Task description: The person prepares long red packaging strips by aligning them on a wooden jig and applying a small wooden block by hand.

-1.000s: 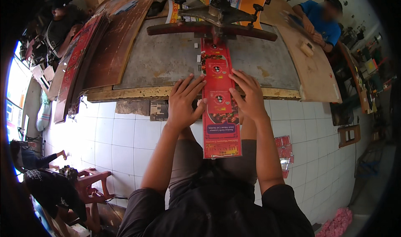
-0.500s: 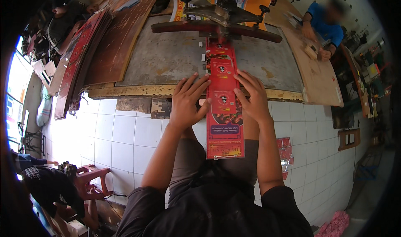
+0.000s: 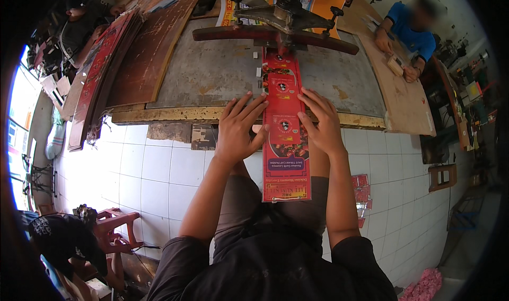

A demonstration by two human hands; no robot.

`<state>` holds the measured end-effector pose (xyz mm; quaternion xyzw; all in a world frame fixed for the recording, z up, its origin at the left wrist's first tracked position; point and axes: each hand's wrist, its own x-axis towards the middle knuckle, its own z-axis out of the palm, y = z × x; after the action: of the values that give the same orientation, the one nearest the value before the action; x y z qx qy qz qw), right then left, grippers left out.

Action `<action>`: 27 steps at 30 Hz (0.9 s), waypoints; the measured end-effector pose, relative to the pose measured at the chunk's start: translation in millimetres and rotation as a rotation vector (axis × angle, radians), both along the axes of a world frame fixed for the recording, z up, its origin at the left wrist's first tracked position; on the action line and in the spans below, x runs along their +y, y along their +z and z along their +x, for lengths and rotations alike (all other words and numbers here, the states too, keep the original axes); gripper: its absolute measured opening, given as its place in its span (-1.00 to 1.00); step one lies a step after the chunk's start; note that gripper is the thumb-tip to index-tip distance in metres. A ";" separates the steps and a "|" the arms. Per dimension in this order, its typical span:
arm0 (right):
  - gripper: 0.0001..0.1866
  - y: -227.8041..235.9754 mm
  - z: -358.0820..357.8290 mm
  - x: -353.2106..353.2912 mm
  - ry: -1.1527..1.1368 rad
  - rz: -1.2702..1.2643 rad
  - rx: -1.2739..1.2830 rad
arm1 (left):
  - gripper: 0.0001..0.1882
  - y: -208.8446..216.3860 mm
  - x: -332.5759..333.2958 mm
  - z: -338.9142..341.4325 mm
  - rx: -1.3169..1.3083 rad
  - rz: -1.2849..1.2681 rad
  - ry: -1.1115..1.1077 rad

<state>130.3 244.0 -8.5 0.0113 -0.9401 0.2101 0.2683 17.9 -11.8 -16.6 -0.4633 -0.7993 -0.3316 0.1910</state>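
A long red printed strip (image 3: 289, 180), seemingly stiff sheet or card, runs from under the machine head over the front edge of the metal-topped bench, its near end above my lap. My left hand (image 3: 239, 125) lies beside its left edge, fingers stretched out over the bench edge and the thumb by the strip. On the other side, my right hand (image 3: 321, 121) has its fingers spread, the fingertips at the strip's right edge. The black press-like machine (image 3: 289, 22) with a dark red crossbar stands over the strip's far end. Small pale blocks (image 3: 259, 72) sit on the bench left of the strip.
The bench's worn wooden edge (image 3: 175, 114) crosses before me. Brown boards (image 3: 151, 51) lean at the left, colourful printed sheets (image 3: 323, 9) lie behind the machine. A co-worker in blue (image 3: 411, 33) handles a wooden block at right. A red stool (image 3: 114, 227) stands lower left.
My hands and the red strip stay practically in place. The co-worker at the right has shifted their hands slightly around the wooden block.
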 end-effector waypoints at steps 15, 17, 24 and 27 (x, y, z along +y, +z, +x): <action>-0.51 0.7 0.6 -0.5 -0.009 0.006 -0.002 | -0.45 1.8 1.0 0.8 0.009 0.016 -0.004; -0.51 -0.3 0.7 0.1 -0.010 0.009 -0.002 | -0.45 1.6 0.9 0.9 0.008 0.012 -0.005; -0.50 3.3 1.2 -1.2 0.000 -0.013 -0.007 | -0.44 0.2 0.5 0.4 0.008 0.014 -0.009; -0.50 4.4 0.8 -1.5 0.008 -0.019 -0.007 | -0.45 -0.6 0.2 -0.3 0.012 0.013 -0.007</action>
<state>131.0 242.5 -4.1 0.0116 -0.9390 0.2200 0.2641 17.6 -11.6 -17.2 -0.4667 -0.7944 -0.3347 0.1977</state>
